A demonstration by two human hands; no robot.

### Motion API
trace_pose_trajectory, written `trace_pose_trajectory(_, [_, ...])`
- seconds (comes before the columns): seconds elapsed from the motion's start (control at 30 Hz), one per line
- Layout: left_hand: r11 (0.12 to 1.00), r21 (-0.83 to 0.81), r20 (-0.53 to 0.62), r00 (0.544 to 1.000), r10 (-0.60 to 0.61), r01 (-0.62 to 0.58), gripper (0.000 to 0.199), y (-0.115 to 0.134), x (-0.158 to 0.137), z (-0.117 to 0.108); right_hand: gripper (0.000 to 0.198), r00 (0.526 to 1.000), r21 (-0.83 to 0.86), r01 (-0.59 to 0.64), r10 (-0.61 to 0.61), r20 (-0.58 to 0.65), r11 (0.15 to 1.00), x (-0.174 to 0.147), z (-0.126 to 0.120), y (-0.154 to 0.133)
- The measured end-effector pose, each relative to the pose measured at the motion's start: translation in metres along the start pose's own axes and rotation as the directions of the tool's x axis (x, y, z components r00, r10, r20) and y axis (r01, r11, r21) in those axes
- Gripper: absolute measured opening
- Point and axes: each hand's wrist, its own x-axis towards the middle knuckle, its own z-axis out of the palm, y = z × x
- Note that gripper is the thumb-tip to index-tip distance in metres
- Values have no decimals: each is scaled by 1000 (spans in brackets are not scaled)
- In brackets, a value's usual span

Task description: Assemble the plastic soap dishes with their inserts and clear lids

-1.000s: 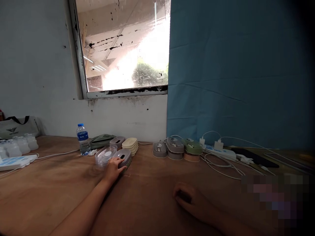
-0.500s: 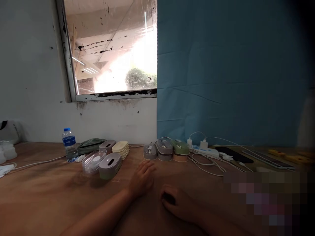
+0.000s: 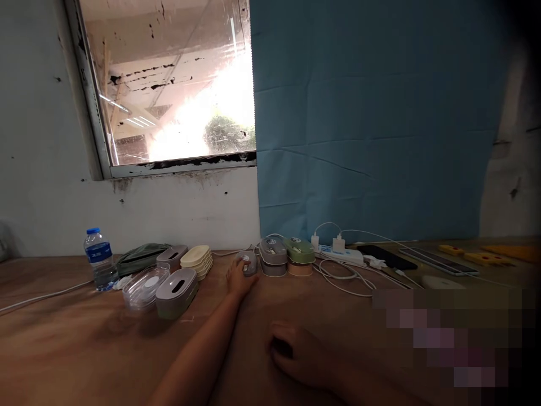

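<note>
My left hand [image 3: 237,277] reaches forward over the brown table [image 3: 76,349] and rests on a small grey oval box [image 3: 248,261], fingers curled around it. Right beside that box stand two stacks of similar boxes, grey [image 3: 273,256] and green on tan [image 3: 299,255]. My right hand [image 3: 296,352] lies on the table near me, fingers loosely curled, with nothing visible in it. To the left sit a grey lidded box [image 3: 176,292] and a clear plastic container [image 3: 144,286].
A water bottle [image 3: 100,258], a green pouch [image 3: 137,257], another grey box [image 3: 172,256] and stacked cream lids [image 3: 196,260] line the wall at left. A power strip with chargers and white cables [image 3: 342,265], phones [image 3: 386,257] and yellow items [image 3: 479,256] lie at right.
My left hand left the grey lidded box at left, moved right across the table and forward onto the small grey oval box. The view has swung right. My right hand stayed put.
</note>
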Motion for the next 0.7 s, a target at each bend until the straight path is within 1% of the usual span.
trace_pose_trajectory(0.1, [997,-76,4,1000,22,-21,31,-2,-20,-23,22,1000,-18,13,-13,-19,1000,0,0,0])
trace_pose_trajectory(0.2, [977,-200,45,996,79,-68,32,-5,-50,-53,23,997,-23,8,-10,-71,1000,0,-1,-1])
trace_pose_trajectory(0.27, [920,-389,121,988,99,-45,38,-5,-72,-72,24,992,-5,-2,2,-128,1000,0,-3,0])
trace_pose_trajectory(0.3, [872,-489,182,978,99,3,41,-5,-82,-81,26,987,8,-12,13,-161,1000,1,-3,0])
trace_pose_trajectory(0.37, [752,-648,314,942,118,122,44,-3,-98,-95,31,973,31,-40,46,-228,999,1,-4,2])
trace_pose_trajectory(0.43, [657,-726,404,899,169,204,43,0,-109,-104,36,961,48,-72,83,-266,996,2,-3,3])
trace_pose_trajectory(0.5, [612,-755,448,866,221,234,42,2,-113,-107,42,958,68,-98,113,-263,993,2,-3,5])
trace_pose_trajectory(0.6, [584,-765,490,835,252,272,43,5,-114,-106,49,969,103,-102,123,-217,989,1,-4,6])
trace_pose_trajectory(0.63, [583,-762,497,832,248,281,42,4,-113,-105,50,973,113,-94,115,-202,989,1,-4,6])
trace_pose_trajectory(0.7, [589,-753,497,839,220,292,41,3,-112,-104,50,979,135,-74,98,-179,988,1,-4,6])
